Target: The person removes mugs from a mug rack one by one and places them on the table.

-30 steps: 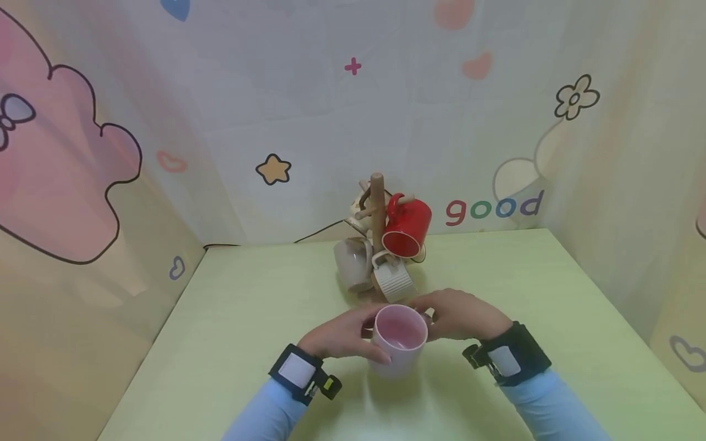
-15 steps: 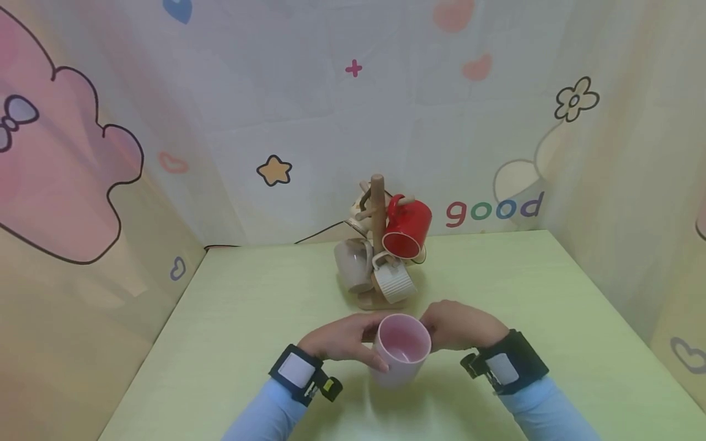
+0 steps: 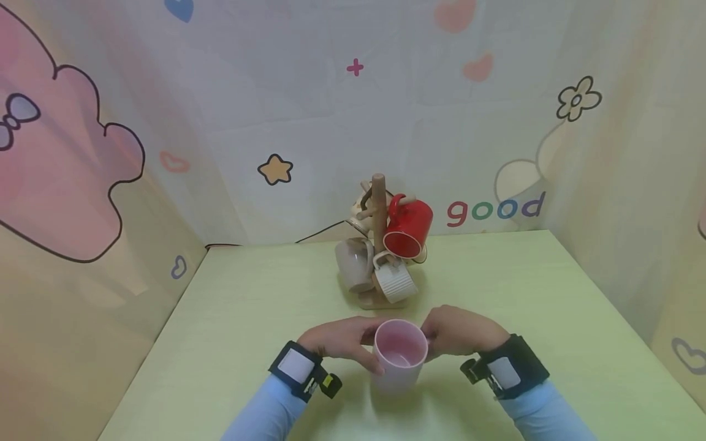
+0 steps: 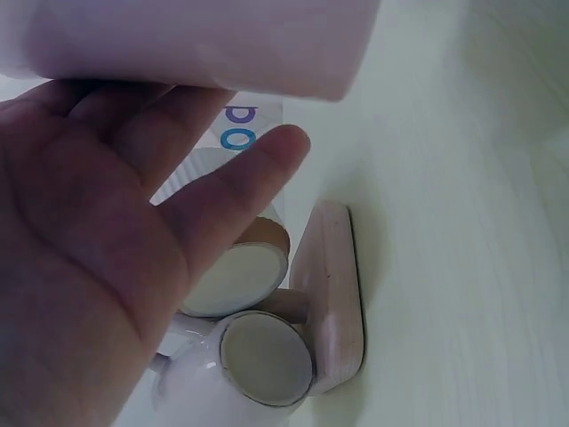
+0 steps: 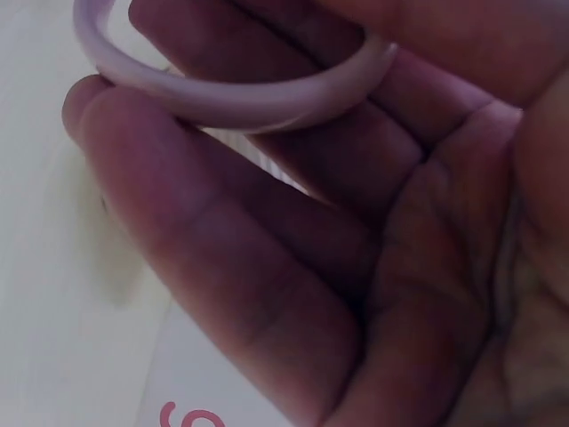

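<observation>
A pink mug (image 3: pixel 398 375) stands upright between my two hands, its open top facing up, in front of a wooden mug rack. From the left, my left hand (image 3: pixel 343 339) holds its side, thumb in front and fingers behind. The left wrist view shows the little finger (image 4: pixel 244 196) apart from the mug wall. My right hand (image 3: pixel 464 331) grips the handle (image 5: pixel 258 105) on the right, fingers curled about it in the right wrist view. Whether the mug's base touches the table cannot be made out.
Behind the hands stands the wooden rack (image 3: pixel 378 202) with a red mug (image 3: pixel 413 223), a ribbed white mug (image 3: pixel 396 282), a greyish mug (image 3: pixel 353 266) and a partly hidden mug (image 3: pixel 361 213). A printed curtain (image 3: pixel 309 92) hangs behind the light green table (image 3: pixel 265 288).
The pink mug and my right hand have come nearer to me, away from the rack. My right fingers have closed onto the handle. The left hand keeps its hold.
</observation>
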Available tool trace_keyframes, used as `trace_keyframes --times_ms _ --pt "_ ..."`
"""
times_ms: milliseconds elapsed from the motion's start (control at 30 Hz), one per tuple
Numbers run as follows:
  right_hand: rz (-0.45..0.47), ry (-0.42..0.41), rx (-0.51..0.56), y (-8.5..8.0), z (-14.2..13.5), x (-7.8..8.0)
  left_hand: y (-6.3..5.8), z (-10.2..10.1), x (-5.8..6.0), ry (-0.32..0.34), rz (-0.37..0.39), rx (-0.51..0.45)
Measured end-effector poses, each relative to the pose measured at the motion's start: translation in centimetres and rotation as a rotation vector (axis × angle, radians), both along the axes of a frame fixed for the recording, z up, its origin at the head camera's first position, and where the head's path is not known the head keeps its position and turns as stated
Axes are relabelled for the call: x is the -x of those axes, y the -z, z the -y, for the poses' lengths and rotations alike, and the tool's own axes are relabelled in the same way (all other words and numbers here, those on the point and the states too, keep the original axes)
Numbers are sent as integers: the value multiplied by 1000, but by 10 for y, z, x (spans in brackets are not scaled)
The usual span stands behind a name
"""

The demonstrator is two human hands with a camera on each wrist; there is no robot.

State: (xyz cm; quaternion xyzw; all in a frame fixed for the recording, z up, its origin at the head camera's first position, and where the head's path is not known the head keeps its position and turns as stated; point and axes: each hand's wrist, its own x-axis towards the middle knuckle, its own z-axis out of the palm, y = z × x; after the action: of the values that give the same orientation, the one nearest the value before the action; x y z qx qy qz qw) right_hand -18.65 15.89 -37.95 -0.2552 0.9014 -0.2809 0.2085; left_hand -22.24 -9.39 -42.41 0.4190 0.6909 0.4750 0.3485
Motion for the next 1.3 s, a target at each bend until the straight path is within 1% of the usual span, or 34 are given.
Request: trace_keyframes --times_ms 133,233,367,467,600,667,800,900,1033,1133,1200,1300 --pt "-5 37 -11 -2 -2 -1 -2 1 2 -29 -17 9" --pt "-14 69 -18 -4 -5 -2 -4 2 1 -78 -52 38" --pt "-16 107 -26 -5 -8 -3 -6 4 -1 -151 -98 112" --pt "-16 145 -44 -4 -12 -3 -8 7 -4 -215 -167 187" --pt "-16 193 -75 -3 -19 -2 -11 13 -6 -304 -287 327" --pt "-14 211 -89 -2 -23 -1 -12 16 -6 -344 -326 389" --pt "-2 241 -106 0 -32 1 -15 23 -6 -408 -408 454" --pt "1 241 -98 0 -41 3 -17 29 -5 -467 -464 501" --pt "15 242 -82 0 -55 7 -17 39 -3 -555 -510 572" --pt "28 264 -75 0 -66 11 -15 45 0 -612 -541 608" --pt "30 286 -74 -2 -75 14 -14 49 1 -638 -556 620" --pt "34 337 -82 -3 -86 19 -12 53 3 -654 -551 614"
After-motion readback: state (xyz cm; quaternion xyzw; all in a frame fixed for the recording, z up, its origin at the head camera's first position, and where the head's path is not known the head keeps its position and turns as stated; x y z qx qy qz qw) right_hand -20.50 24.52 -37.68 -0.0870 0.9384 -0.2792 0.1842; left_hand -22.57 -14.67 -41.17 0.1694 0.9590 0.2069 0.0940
